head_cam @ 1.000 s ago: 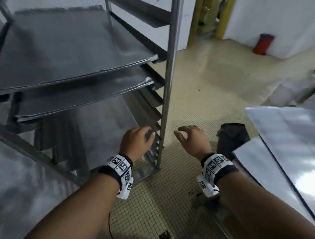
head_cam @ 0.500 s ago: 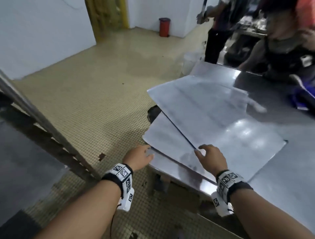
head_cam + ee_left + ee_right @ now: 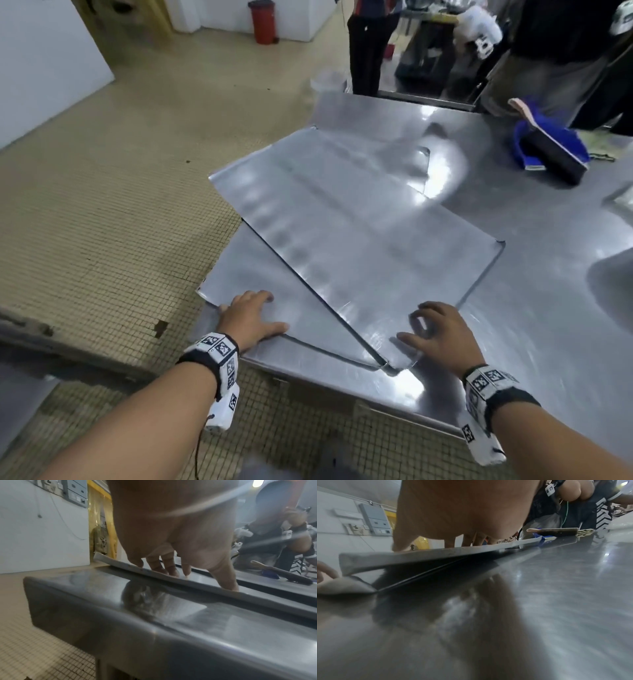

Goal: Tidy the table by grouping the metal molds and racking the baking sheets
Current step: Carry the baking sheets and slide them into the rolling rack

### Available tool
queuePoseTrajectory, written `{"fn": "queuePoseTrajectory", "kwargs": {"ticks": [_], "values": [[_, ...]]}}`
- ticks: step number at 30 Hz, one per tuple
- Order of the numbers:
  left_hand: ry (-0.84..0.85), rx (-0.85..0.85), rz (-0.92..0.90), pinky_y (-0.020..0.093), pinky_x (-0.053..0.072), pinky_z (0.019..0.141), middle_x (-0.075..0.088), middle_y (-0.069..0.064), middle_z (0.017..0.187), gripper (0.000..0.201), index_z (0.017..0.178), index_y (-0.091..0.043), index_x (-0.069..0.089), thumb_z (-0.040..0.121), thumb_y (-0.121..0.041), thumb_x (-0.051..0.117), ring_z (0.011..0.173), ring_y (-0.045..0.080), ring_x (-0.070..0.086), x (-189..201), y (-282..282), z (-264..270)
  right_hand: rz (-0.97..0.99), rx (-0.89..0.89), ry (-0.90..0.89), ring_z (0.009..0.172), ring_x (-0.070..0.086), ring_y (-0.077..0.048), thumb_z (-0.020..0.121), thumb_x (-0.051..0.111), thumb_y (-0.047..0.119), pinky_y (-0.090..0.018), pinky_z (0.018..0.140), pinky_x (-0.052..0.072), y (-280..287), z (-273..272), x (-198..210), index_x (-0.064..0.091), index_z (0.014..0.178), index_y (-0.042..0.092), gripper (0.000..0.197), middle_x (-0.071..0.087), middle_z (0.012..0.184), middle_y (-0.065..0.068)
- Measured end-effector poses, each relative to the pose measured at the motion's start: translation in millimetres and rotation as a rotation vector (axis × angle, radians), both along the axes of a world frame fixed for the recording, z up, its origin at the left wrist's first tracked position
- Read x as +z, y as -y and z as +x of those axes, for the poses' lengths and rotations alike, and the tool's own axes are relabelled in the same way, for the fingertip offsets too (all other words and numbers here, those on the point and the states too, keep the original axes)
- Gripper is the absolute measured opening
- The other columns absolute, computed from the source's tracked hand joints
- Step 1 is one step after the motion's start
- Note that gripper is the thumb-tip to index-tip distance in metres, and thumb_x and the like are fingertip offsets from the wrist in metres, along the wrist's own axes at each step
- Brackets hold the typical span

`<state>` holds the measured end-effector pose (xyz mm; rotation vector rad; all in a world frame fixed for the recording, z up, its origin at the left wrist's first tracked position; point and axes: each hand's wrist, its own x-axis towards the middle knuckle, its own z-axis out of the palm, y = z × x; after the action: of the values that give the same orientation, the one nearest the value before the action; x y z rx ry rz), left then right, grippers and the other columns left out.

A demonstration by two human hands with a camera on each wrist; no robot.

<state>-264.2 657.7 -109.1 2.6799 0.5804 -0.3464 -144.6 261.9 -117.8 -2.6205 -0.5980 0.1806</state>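
Two flat metal baking sheets lie crossed on the steel table. The upper sheet lies askew over the lower sheet, whose near-left corner juts past the table edge. My left hand rests spread on the lower sheet near that corner. In the left wrist view its fingers press on the sheet's rim. My right hand sits with arched fingers on the upper sheet's near corner. The right wrist view shows this hand on top of the raised sheet edge. No molds are in view.
A blue dustpan with a wooden-backed brush lies at the table's far right. People stand beyond the far edge. A red bin stands on the tiled floor. Part of the rack frame shows low on the left.
The view has swung from the rack to the table. Both hands have come down onto the sheets, the left on the lower one, the right on the upper one's near corner.
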Motion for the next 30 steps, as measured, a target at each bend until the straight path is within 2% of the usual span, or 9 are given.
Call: {"fn": "queuePoseTrajectory", "kwargs": {"ticks": [4,7,11,13,15,19,23,26,30], "values": [[-0.019,-0.014,-0.017,0.043,0.035,0.099,0.058,-0.009,0.121,0.079,0.131,-0.039,0.048,0.066,-0.078,0.070,0.110,0.014,0.057,3.2,-9.9,11.6,-0.071,0.071,-0.010,0.130,0.042,-0.010,0.058,0.067,0.092,-0.030,0.110,0.034,13.0,-9.4,-4.2,0.069,0.120,0.035,0.084,0.051,0.137,0.015],[-0.003,-0.007,-0.091,0.039,0.046,0.095,0.057,-0.007,0.103,0.080,0.131,-0.035,0.050,0.067,-0.077,0.071,0.096,0.015,0.057,2.2,-17.9,14.7,-0.077,0.089,0.032,0.120,0.049,-0.010,0.063,0.061,0.091,-0.027,0.098,0.039,8.8,-14.1,2.1,0.073,0.113,0.031,0.079,0.057,0.125,0.012],[0.009,0.001,-0.169,0.037,0.053,0.086,0.060,-0.005,0.097,0.081,0.129,-0.035,0.052,0.063,-0.078,0.073,0.090,0.017,0.060,3.2,-29.2,19.3,-0.139,0.181,0.145,0.114,0.058,-0.017,0.067,0.052,0.094,-0.035,0.095,0.050,14.9,-18.7,3.3,0.072,0.117,0.027,0.086,0.062,0.123,0.006],[0.001,0.007,-0.184,0.035,0.054,0.082,0.061,-0.002,0.098,0.083,0.131,-0.036,0.051,0.063,-0.079,0.073,0.089,0.018,0.061,3.1,-35.9,20.6,-0.164,0.220,0.186,0.110,0.062,-0.020,0.069,0.049,0.095,-0.033,0.089,0.051,18.3,-19.5,4.7,0.072,0.120,0.026,0.089,0.064,0.121,0.003],[0.009,0.005,-0.178,0.036,0.055,0.083,0.062,0.000,0.101,0.085,0.132,-0.036,0.050,0.063,-0.080,0.071,0.091,0.019,0.062,2.2,-38.6,22.0,-0.180,0.246,0.206,0.108,0.064,-0.020,0.071,0.047,0.095,-0.033,0.083,0.054,20.2,-20.1,7.9,0.071,0.122,0.026,0.089,0.065,0.119,0.002],[0.027,-0.018,-0.146,0.037,0.055,0.087,0.065,0.002,0.108,0.086,0.134,-0.036,0.049,0.064,-0.084,0.067,0.097,0.021,0.063,-0.2,-38.6,23.6,-0.237,0.295,0.244,0.108,0.062,-0.018,0.075,0.042,0.094,-0.035,0.079,0.059,22.0,-25.0,12.0,0.070,0.121,0.029,0.085,0.065,0.120,0.002],[0.074,-0.027,-0.089,0.038,0.053,0.089,0.067,0.004,0.118,0.083,0.135,-0.035,0.048,0.069,-0.084,0.063,0.104,0.026,0.064,-5.8,-31.8,24.9,-0.148,0.290,0.385,0.080,0.067,-0.024,0.091,0.025,0.082,-0.032,0.055,0.056,15.5,-35.4,13.3,0.078,0.096,0.019,0.082,0.068,0.088,-0.003],[0.106,-0.009,-0.054,0.040,0.051,0.093,0.065,0.007,0.127,0.083,0.139,-0.034,0.047,0.073,-0.083,0.060,0.111,0.030,0.063,-10.0,-26.4,25.2,-0.096,0.292,0.403,0.069,0.064,-0.026,0.096,0.025,0.076,-0.035,0.053,0.055,6.1,-37.9,12.6,0.079,0.089,0.016,0.080,0.065,0.077,-0.003],[0.118,0.016,-0.078,0.043,0.049,0.097,0.063,0.010,0.131,0.079,0.143,-0.030,0.043,0.081,-0.078,0.055,0.115,0.033,0.061,-11.2,-26.3,25.0,-0.120,0.354,0.430,0.063,0.059,-0.026,0.098,0.024,0.071,-0.035,0.058,0.053,-9.8,-35.6,9.2,0.077,0.083,0.016,0.077,0.061,0.070,-0.001]]}}
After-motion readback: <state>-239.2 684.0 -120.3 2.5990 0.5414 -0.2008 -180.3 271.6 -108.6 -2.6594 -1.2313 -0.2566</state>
